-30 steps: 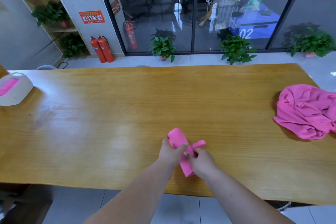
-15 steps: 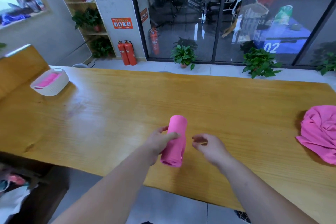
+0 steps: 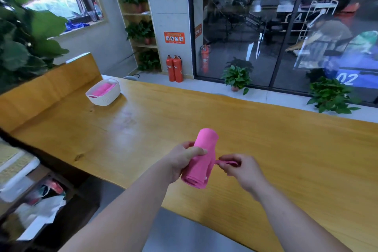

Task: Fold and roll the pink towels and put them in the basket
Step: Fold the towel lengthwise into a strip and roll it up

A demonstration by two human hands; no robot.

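Gripping a rolled pink cloth towel (image 3: 201, 158) above the near edge of the long yellow wooden desk (image 3: 286, 149), the left hand (image 3: 182, 161) curls around its middle. The right hand (image 3: 241, 170) pinches a thin pink loop (image 3: 227, 162) at its side. A white plastic basket (image 3: 103, 93) with pink rolls sits far left on the desk.

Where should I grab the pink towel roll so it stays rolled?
Probably round its middle, coming from the side, as the left hand does. The pink towel roll is a soft tube, so a grip wrapped across its layers should keep them shut. The right hand only pinches its loop.
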